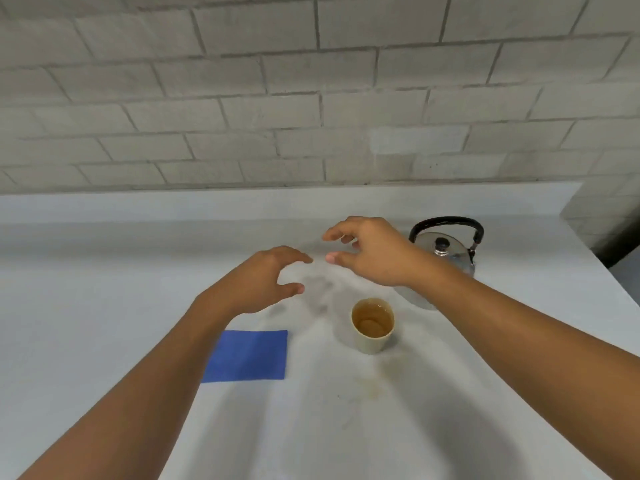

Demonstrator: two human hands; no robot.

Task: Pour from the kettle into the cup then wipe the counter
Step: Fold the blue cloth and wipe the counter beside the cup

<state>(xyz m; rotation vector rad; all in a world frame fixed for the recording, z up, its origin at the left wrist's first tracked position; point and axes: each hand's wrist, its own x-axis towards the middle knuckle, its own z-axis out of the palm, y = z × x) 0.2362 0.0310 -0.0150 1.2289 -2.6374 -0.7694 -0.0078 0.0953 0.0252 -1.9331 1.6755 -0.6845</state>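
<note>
A steel kettle with a black handle stands upright on the white counter at the back right, partly hidden behind my right wrist. In front of it a cream cup holds brownish liquid. A blue cloth lies flat to the cup's left, partly under my left forearm. My left hand hovers above the counter, fingers apart, holding nothing. My right hand hovers just left of the kettle, fingers curled and apart, empty. The two hands nearly face each other.
A pale brick wall rises behind the counter. A faint yellowish stain marks the counter in front of the cup. The counter's right edge drops off beyond the kettle.
</note>
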